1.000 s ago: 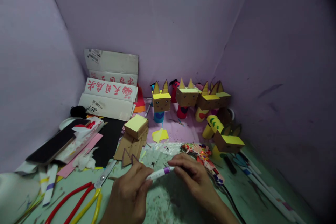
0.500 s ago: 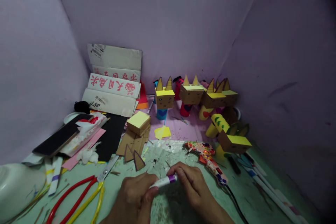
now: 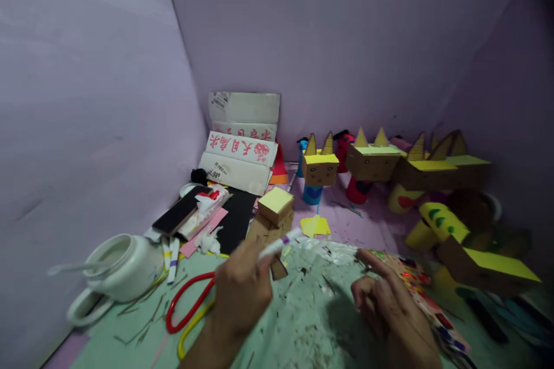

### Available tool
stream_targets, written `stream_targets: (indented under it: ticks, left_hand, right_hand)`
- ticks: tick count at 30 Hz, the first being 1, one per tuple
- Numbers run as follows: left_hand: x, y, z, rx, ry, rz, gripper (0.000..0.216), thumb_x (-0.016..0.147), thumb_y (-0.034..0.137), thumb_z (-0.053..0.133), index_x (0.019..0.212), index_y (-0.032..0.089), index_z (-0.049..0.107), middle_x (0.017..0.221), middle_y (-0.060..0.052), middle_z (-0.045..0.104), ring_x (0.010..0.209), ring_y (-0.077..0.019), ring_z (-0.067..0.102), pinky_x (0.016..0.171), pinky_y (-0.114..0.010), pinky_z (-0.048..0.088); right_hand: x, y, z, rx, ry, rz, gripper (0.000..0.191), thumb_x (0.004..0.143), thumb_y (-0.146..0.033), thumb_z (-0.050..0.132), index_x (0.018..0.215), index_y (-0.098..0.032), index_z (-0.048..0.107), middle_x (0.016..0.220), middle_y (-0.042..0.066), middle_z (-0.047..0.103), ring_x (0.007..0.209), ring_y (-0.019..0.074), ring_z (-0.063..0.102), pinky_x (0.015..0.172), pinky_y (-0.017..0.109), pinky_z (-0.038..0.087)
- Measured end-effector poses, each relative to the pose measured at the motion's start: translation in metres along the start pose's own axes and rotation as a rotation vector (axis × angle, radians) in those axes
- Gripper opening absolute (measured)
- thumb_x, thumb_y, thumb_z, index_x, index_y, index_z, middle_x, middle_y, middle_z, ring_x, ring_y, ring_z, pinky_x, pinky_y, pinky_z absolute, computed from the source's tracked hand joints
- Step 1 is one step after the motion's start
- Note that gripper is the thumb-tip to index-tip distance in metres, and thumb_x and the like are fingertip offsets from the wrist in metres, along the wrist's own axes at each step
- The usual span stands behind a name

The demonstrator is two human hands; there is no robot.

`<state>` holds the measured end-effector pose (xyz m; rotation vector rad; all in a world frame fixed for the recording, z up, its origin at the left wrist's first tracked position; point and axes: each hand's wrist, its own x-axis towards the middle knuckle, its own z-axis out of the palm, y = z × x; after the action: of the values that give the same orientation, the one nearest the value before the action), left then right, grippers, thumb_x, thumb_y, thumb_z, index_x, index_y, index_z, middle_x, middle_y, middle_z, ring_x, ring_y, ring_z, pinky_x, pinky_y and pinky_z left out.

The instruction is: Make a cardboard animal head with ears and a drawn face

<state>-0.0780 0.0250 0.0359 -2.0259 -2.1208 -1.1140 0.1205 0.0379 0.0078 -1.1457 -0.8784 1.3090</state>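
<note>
Head view: clasped a white felt-tip marker [image 3: 281, 242] with a purple band in the left hand [image 3: 244, 285], over the green tabletop [image 3: 303, 311]. Held the right hand [image 3: 387, 302] well apart, with index finger outstretched and others curled; could not tell whether empty. Probably risked a burn by brushing the nearby glue gun [image 3: 419, 278], lit red, or stray ink by swinging an uncapped tip. Blurred that tip past spotting any cap; hid the blades of the scissors [image 3: 170, 310] behind the left hand.
</note>
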Motion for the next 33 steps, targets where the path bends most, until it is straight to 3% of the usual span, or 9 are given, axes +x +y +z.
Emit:
stream_targets:
  ticks: [3, 6, 9, 12, 16, 20, 23, 28, 33]
  left_hand:
    - [0.02, -0.027, -0.013, 0.21, 0.192, -0.293, 0.019, 0.083, 0.021, 0.049, 0.092, 0.021, 0.066, 0.093, -0.006, 0.069, 0.089, -0.0228, 0.063, 0.073, -0.032, 0.046]
    - [0.033, -0.047, -0.021, 0.353, 0.131, -0.43, 0.03, 0.082, 0.014, 0.044, 0.103, 0.017, 0.064, 0.109, -0.012, 0.067, 0.102, -0.0287, 0.059, 0.082, -0.038, 0.046]
    - [0.035, -0.053, -0.019, 0.458, 0.151, -0.384, 0.038, 0.08, 0.011, 0.043, 0.114, 0.011, 0.061, 0.12, -0.017, 0.06, 0.111, -0.0336, 0.053, 0.09, -0.044, 0.043]
    - [0.029, -0.045, -0.009, 0.343, 0.224, -0.224, 0.033, 0.081, 0.012, 0.044, 0.108, 0.012, 0.063, 0.113, -0.014, 0.063, 0.108, -0.0292, 0.054, 0.093, -0.04, 0.042]
    - [0.014, -0.023, 0.007, 0.098, 0.026, -0.149, 0.024, 0.084, 0.015, 0.044, 0.09, 0.019, 0.067, 0.091, -0.006, 0.069, 0.087, -0.0221, 0.062, 0.078, -0.033, 0.047]
    - [0.009, -0.01, 0.017, 0.103, -0.227, -0.074, 0.033, 0.086, 0.009, 0.039, 0.102, 0.02, 0.065, 0.103, -0.007, 0.067, 0.1, -0.0225, 0.059, 0.085, -0.034, 0.045]
    - [0.011, -0.009, 0.02, 0.153, -0.367, -0.097, 0.031, 0.085, 0.014, 0.043, 0.11, 0.018, 0.061, 0.108, -0.01, 0.063, 0.103, -0.0245, 0.057, 0.086, -0.035, 0.044]
    - [0.012, -0.01, 0.023, 0.195, -0.441, -0.185, 0.028, 0.081, 0.03, 0.055, 0.105, 0.016, 0.058, 0.112, -0.013, 0.056, 0.105, -0.0293, 0.056, 0.083, -0.038, 0.044]
    - [0.008, -0.004, 0.025, 0.118, -0.429, -0.243, 0.014, 0.077, 0.019, 0.054, 0.091, 0.02, 0.057, 0.097, -0.007, 0.061, 0.089, -0.0257, 0.061, 0.07, -0.034, 0.042]
  right_hand:
    - [-0.001, 0.005, 0.005, -0.14, 0.008, -0.022, 0.058, 0.071, -0.062, 0.064, 0.111, -0.021, 0.06, 0.057, -0.002, 0.05, 0.044, 0.0113, 0.037, 0.04, 0.022, 0.025]
    - [-0.004, 0.013, 0.008, -0.256, -0.012, -0.125, 0.048, 0.073, -0.059, 0.063, 0.103, -0.021, 0.065, 0.056, -0.003, 0.049, 0.05, 0.0138, 0.045, 0.044, 0.023, 0.031]
    - [-0.003, 0.018, 0.006, -0.296, -0.035, -0.183, 0.043, 0.077, -0.054, 0.06, 0.103, -0.02, 0.064, 0.056, -0.003, 0.049, 0.049, 0.013, 0.043, 0.045, 0.023, 0.031]
    - [0.004, 0.019, -0.002, -0.295, -0.027, -0.191, 0.042, 0.078, -0.052, 0.06, 0.104, -0.019, 0.062, 0.059, -0.003, 0.051, 0.047, 0.0123, 0.042, 0.043, 0.023, 0.03]
    - [0.013, 0.014, -0.009, -0.274, 0.002, -0.168, 0.044, 0.078, -0.053, 0.058, 0.105, -0.018, 0.057, 0.062, -0.003, 0.05, 0.046, 0.0114, 0.041, 0.041, 0.022, 0.032]
    - [0.014, 0.013, -0.006, -0.294, -0.01, -0.161, 0.043, 0.078, -0.052, 0.058, 0.103, -0.017, 0.056, 0.061, -0.004, 0.049, 0.046, 0.011, 0.04, 0.042, 0.022, 0.032]
    - [0.013, 0.015, -0.004, -0.332, -0.028, -0.179, 0.04, 0.08, -0.05, 0.057, 0.102, -0.018, 0.057, 0.061, -0.004, 0.049, 0.049, 0.0117, 0.041, 0.043, 0.022, 0.032]
    - [0.012, 0.017, -0.005, -0.319, -0.031, -0.178, 0.038, 0.08, -0.049, 0.057, 0.102, -0.019, 0.057, 0.061, -0.004, 0.049, 0.049, 0.0118, 0.042, 0.042, 0.022, 0.031]
    - [0.01, 0.017, -0.006, -0.256, 0.042, -0.224, 0.034, 0.08, -0.046, 0.061, 0.1, -0.018, 0.058, 0.06, -0.004, 0.05, 0.046, 0.0101, 0.042, 0.041, 0.021, 0.032]
